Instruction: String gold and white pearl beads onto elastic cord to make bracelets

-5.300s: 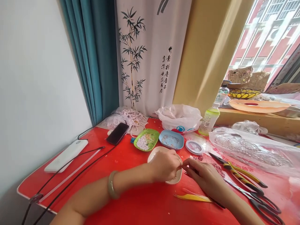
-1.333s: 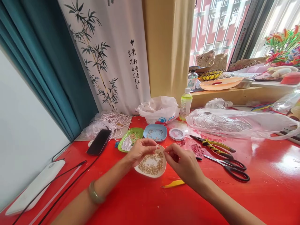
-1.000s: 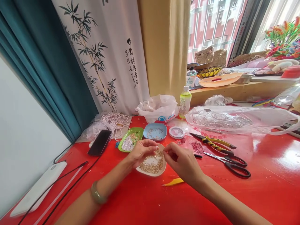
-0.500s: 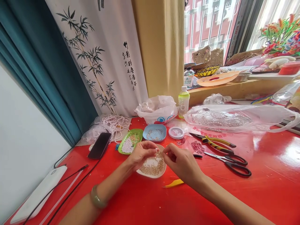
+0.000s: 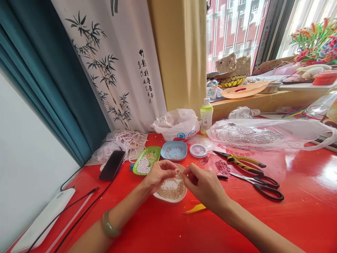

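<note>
My left hand (image 5: pixel 161 174) is closed in a pinch above a white dish (image 5: pixel 172 201). A small whitish piece, perhaps a bead, shows at its fingertips. Facing it, my right hand (image 5: pixel 201 181) also pinches, its fingertips just right of the left ones; what they hold is too small to make out. Gold beads (image 5: pixel 171 191) lie in the dish below both hands. Beyond the left hand are a green tray (image 5: pixel 157 151) with white and gold beads and a blue tray (image 5: pixel 173 143) with small metallic pieces. Yellow tweezers (image 5: pixel 197 208) lie under my right forearm.
To the right lie pliers (image 5: pixel 242 162), black-handled scissors (image 5: pixel 267 187) and red beads (image 5: pixel 222 167). A round lidded box (image 5: pixel 198 150), a bottle (image 5: pixel 206 117) and plastic bags (image 5: pixel 176 124) stand farther back. A phone (image 5: pixel 112 165) and a white power bank (image 5: pixel 44 221) with cables are left.
Both hands keep almost the same pinching pose over the dish. The whole view has shifted down slightly; nothing on the table has visibly moved.
</note>
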A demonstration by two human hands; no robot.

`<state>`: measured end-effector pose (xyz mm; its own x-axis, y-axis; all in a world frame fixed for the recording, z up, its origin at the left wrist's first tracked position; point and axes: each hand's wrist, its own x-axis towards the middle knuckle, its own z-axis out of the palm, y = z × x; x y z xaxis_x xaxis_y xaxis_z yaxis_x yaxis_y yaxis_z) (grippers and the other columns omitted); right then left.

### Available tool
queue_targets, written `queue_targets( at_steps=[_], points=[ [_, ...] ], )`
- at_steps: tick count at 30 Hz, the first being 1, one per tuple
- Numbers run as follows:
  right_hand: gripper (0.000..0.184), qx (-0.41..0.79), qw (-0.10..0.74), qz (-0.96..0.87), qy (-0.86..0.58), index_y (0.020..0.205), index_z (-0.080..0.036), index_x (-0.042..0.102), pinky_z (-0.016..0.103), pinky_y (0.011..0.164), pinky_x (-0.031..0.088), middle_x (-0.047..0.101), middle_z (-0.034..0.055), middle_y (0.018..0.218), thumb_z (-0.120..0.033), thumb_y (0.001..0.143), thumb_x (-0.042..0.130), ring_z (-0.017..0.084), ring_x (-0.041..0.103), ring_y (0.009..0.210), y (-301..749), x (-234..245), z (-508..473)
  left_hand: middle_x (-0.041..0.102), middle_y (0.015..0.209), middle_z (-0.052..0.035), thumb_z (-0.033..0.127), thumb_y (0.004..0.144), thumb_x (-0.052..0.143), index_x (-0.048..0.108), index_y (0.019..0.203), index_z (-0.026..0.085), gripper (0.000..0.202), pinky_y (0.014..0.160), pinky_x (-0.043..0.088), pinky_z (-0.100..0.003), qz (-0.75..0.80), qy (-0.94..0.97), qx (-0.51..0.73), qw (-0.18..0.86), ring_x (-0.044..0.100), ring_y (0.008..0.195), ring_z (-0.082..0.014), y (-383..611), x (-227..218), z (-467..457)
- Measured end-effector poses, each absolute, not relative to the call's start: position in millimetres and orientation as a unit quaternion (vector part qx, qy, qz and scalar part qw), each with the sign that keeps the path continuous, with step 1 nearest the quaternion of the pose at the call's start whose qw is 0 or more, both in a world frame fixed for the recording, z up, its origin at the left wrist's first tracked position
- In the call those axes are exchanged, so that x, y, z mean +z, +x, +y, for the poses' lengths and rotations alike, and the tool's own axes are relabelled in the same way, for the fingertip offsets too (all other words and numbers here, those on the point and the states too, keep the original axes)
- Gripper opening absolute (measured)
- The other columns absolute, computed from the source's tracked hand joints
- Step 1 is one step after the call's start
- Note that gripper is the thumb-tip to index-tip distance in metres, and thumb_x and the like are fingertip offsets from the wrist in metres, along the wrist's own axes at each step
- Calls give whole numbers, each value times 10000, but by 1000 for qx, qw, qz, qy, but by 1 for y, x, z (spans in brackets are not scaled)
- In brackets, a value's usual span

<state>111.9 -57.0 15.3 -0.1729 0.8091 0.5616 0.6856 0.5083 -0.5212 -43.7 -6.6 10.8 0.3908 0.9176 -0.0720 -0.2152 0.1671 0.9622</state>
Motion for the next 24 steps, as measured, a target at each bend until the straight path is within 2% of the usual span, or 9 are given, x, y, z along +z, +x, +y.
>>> queue_targets(
  at_steps=[7,15,24],
  points=[
    [85,72,419,-761,-490,625,-186,461,171,407,273,485,-37,465,-143,689,425,74,397,396,111,13,-55,629,632,-29,138,485,736,612,607,108,177,578,426,-200,346,501,422,672,545,579,-86,-43,9,-7],
    [101,96,410,-757,-499,662,-186,494,177,402,257,458,-48,441,-218,739,438,77,386,390,110,13,-55,620,609,-26,150,483,734,622,611,104,176,577,427,-219,347,530,428,644,546,573,-99,-41,9,-10],
    [115,153,398,-762,-488,597,-201,375,182,432,299,453,-45,494,-186,704,414,84,409,436,110,21,-56,615,599,-8,169,533,712,634,627,113,135,563,433,-209,316,551,442,634,538,547,-83,-40,6,-11]
  ],
)
